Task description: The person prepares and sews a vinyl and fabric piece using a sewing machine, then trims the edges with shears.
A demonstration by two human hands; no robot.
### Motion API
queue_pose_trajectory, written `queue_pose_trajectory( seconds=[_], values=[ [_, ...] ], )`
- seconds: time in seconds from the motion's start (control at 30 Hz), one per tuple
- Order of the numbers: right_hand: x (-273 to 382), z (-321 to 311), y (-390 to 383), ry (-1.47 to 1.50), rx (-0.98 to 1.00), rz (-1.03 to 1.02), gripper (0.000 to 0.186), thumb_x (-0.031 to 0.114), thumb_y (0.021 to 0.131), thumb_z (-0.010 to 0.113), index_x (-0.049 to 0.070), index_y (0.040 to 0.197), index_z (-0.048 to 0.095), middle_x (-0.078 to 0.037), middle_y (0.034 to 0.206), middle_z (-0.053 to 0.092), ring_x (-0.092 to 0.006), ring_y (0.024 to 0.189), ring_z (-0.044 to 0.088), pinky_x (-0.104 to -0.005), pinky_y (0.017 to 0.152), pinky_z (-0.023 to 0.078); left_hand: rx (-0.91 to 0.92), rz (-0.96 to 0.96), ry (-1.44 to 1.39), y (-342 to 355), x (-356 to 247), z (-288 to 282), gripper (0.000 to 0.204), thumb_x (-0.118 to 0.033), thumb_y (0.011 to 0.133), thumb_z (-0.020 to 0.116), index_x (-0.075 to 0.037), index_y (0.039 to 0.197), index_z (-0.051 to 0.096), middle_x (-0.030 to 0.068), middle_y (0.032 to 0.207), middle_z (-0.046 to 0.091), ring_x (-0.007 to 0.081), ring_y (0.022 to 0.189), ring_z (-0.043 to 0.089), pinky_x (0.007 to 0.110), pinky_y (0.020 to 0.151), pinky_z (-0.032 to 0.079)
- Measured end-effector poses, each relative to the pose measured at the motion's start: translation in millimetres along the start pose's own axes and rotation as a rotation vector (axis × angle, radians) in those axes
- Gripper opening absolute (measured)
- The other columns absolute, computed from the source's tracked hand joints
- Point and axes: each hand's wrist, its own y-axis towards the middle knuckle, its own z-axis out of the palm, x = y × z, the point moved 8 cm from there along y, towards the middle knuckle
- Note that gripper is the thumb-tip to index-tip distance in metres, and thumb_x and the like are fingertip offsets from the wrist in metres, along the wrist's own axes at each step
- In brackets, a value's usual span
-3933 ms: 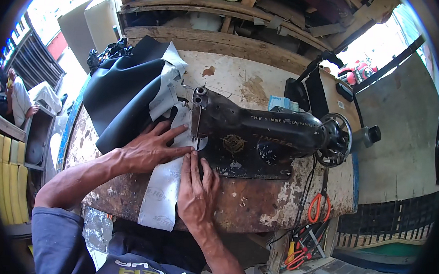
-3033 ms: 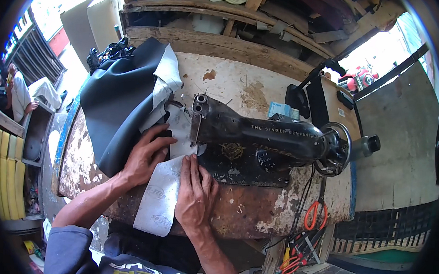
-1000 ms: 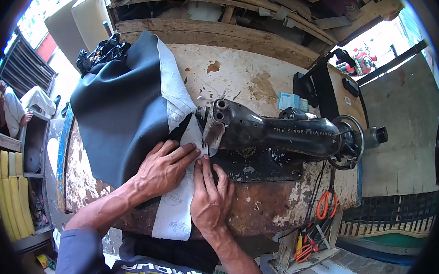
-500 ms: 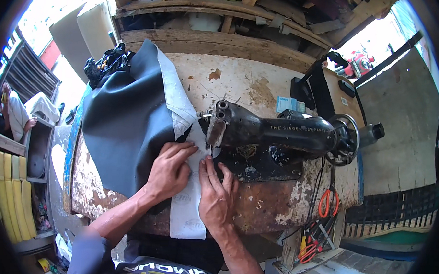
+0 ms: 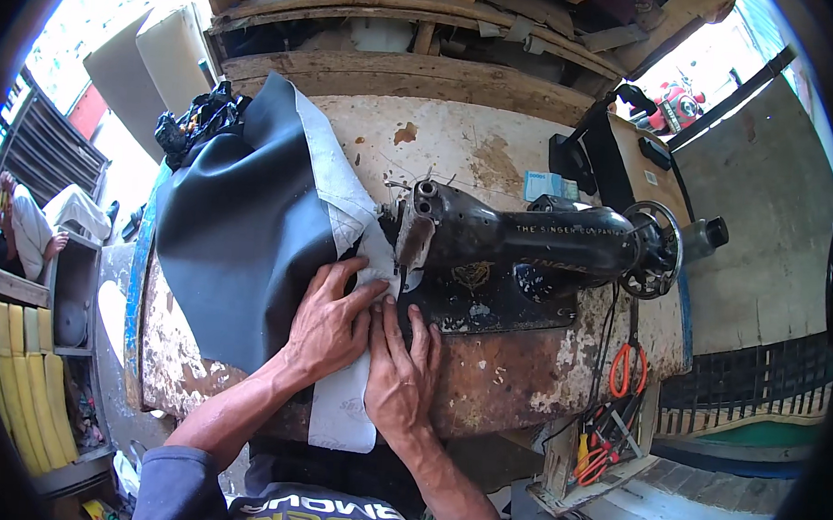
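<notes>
A black sewing machine (image 5: 539, 230) stands on the worn table (image 5: 513, 385). Left of it spreads a large sheet of dark, smooth material (image 5: 227, 242), its pale backing folded over along the right side. A white strip (image 5: 340, 419) runs from under the needle area toward me. My left hand (image 5: 328, 326) rests on the material and strip just left of the needle, fingers bent and apart. My right hand (image 5: 402, 380) lies along the strip's right side, fingers stretched out and fingertips close in front of the presser foot, which is partly hidden by the machine head.
Orange-handled scissors (image 5: 627, 371) hang at the table's right, above tools (image 5: 594, 454) in a wooden holder. A box (image 5: 625, 176) and blue paper slips (image 5: 541, 185) lie behind the machine, a black bag (image 5: 199, 120) at back left. A seated person (image 5: 37, 225) is left, above yellow foam pieces (image 5: 16, 373).
The dark material has spread toward me and its pale edge lies longer along the fold. My left hand has shifted on it, most recently forward toward the needle. The right hand stays beside the strip.
</notes>
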Motion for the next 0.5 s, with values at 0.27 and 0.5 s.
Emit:
queue_pose_trajectory(
  seconds=[0.27,0.5],
  values=[
    [-8.8,3.7,-1.0,-0.023,-0.002,-0.01,0.047,0.017,0.1,0.056,0.005,0.143,0.068,-0.005,0.16,0.056,-0.035,0.146,0.05,-0.0549,0.119,0.037,0.005,-0.069,-0.019,2.4,-2.5,2.0,0.04,-0.004,0.085,0.066,-0.004,0.123,0.077,0.0218,0.142,0.061,0.0419,0.13,0.056,0.049,0.113,0.046],
    [-21.1,-4.6,5.6,-0.02,0.029,-0.051,0.047,0.017,0.101,0.056,0.008,0.145,0.067,-0.003,0.162,0.055,-0.0335,0.145,0.05,-0.0513,0.116,0.04,-0.057,-0.14,0.008,1.7,-6.3,8.0,0.04,-0.005,0.086,0.066,-0.003,0.125,0.075,0.0231,0.145,0.058,0.0441,0.133,0.054,0.051,0.115,0.043]
  ],
)
